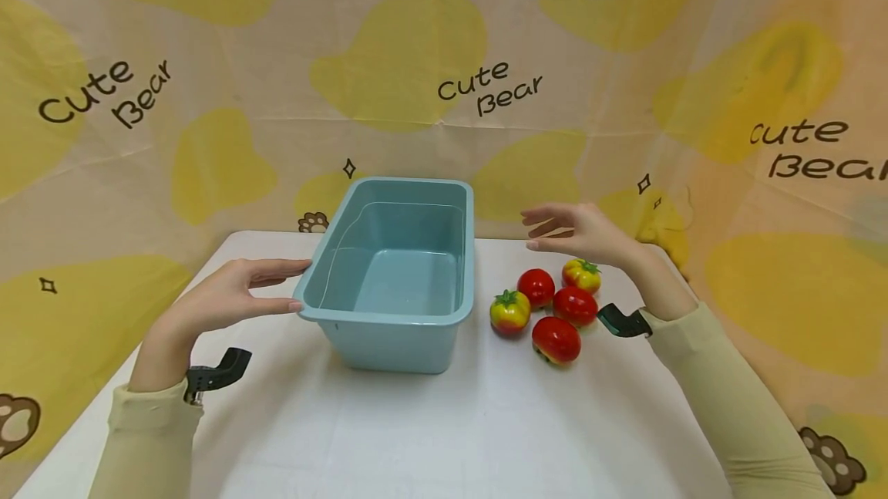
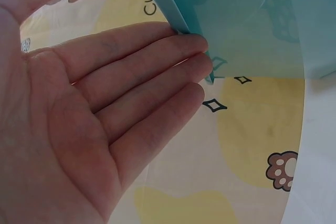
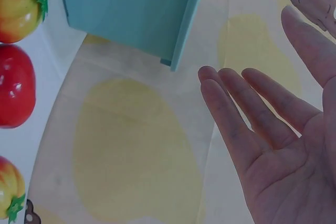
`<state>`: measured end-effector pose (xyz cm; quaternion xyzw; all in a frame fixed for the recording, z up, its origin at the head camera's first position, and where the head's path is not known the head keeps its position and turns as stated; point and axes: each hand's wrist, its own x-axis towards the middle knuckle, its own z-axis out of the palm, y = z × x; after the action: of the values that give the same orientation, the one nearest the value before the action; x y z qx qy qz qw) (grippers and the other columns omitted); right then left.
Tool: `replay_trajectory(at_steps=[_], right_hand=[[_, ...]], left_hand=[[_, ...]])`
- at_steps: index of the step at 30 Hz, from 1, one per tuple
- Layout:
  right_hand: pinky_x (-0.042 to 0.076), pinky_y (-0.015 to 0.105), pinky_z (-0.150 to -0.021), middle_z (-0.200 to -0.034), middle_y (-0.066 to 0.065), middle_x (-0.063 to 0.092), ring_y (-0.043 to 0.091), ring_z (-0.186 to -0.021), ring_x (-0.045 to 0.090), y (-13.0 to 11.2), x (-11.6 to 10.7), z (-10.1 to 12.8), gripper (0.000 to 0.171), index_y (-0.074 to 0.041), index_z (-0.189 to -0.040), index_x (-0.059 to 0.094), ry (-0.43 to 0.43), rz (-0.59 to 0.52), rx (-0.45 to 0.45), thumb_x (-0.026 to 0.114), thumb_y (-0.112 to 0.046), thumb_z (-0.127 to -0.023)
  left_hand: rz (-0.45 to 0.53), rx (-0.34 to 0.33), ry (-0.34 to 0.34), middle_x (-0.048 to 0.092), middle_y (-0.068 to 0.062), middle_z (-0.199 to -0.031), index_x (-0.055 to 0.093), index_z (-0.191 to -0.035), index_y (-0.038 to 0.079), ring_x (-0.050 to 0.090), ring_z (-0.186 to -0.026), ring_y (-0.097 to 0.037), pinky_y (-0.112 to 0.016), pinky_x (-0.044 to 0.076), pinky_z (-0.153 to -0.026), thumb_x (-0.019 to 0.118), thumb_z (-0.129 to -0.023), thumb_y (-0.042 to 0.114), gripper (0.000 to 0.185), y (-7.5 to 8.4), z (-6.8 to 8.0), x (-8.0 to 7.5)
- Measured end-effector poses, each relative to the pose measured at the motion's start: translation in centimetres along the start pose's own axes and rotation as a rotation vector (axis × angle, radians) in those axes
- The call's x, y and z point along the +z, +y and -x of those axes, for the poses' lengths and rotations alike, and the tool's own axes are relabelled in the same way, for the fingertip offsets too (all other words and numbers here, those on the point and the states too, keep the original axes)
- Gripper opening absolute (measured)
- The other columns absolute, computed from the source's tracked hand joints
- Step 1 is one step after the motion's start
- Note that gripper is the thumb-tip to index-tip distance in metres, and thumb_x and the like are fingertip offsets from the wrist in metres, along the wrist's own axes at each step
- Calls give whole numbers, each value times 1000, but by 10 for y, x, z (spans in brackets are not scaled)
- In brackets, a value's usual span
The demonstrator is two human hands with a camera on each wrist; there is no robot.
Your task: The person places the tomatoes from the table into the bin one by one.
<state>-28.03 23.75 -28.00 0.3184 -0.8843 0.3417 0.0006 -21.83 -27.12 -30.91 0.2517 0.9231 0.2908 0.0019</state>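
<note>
A light-blue plastic bin (image 1: pixel 391 341) stands on the table, its inside bare. My left hand (image 1: pixel 225 298) is at its left rim, fingertips touching the edge and thumb near the front corner. In the left wrist view, the left hand's fingers (image 2: pixel 142 77) are straight against the rim. My right hand (image 1: pixel 586 233) hovers to the right of the bin, fingers loosely extended, holding nothing. Below it lie three red tomato-like fruits (image 1: pixel 557 340) and two ribbed yellow-red ones with green leaves, one at the front left (image 1: pixel 509 314) and one at the back (image 1: pixel 581 277).
The white-covered table (image 1: pixel 416 437) ends just behind the bin. A yellow patterned cloth (image 1: pixel 409 59) hangs behind and to both sides. A black wrist-camera mount sits on each wrist, the left mount (image 1: pixel 220 370) and the right mount (image 1: pixel 624 321).
</note>
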Motion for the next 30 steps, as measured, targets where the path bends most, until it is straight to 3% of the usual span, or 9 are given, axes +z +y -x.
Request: replay_trajectory(at_steps=[6, 12, 14, 19, 25, 30], right_hand=[[58, 35, -85, -126, 12, 62, 28, -107, 65, 6, 0, 10, 48, -7, -130, 56, -4, 28, 32, 68, -26, -88], [58, 30, -82, -125, 14, 62, 29, -107, 64, 14, 2, 18, 47, -6, -130, 55, -4, 6, 39, 69, -22, -88], [58, 30, -82, -125, 15, 61, 30, -108, 64, 17, 2, 21, 47, -6, -131, 55, -5, -12, 36, 69, -20, -88], [58, 29, -82, -125, 13, 61, 29, -108, 64, 23, 2, 29, 48, -8, -132, 54, -6, 3, 59, 68, -25, -89], [58, 33, -84, -124, 10, 63, 28, -109, 64, 29, 4, 39, 47, -11, -131, 55, -5, 12, 118, 67, -28, -89], [59, 29, -80, -123, 10, 63, 28, -108, 64, 35, 8, 48, 46, -12, -130, 56, -8, -2, 160, 67, -30, -89]], left_hand=[[-5, -2, 1, 56, -4, -136, 53, -136, 17, 56, -120, -31, -19, 46, -98, 72, -82, 41, 62, 1, 0, 0], [-9, -3, 1, 56, -5, -136, 53, -136, 16, 56, -120, -32, -35, 46, -100, 73, -82, 41, 63, 2, 0, 0], [-7, -3, 1, 56, -5, -136, 53, -136, 17, 56, -120, -33, -31, 47, -100, 72, -82, 41, 63, 3, 0, 0], [-2, -7, 1, 56, -4, -136, 53, -136, 17, 56, -120, -32, -6, 40, -94, 73, -82, 41, 62, 2, 0, -1], [0, -2, 3, 56, -5, -135, 53, -136, 17, 56, -120, -32, -5, 39, -93, 73, -82, 40, 61, 2, 0, -1], [-7, -5, 7, 56, -4, -135, 54, -136, 17, 57, -119, -32, -6, 40, -94, 73, -82, 40, 62, 4, 1, -1]])
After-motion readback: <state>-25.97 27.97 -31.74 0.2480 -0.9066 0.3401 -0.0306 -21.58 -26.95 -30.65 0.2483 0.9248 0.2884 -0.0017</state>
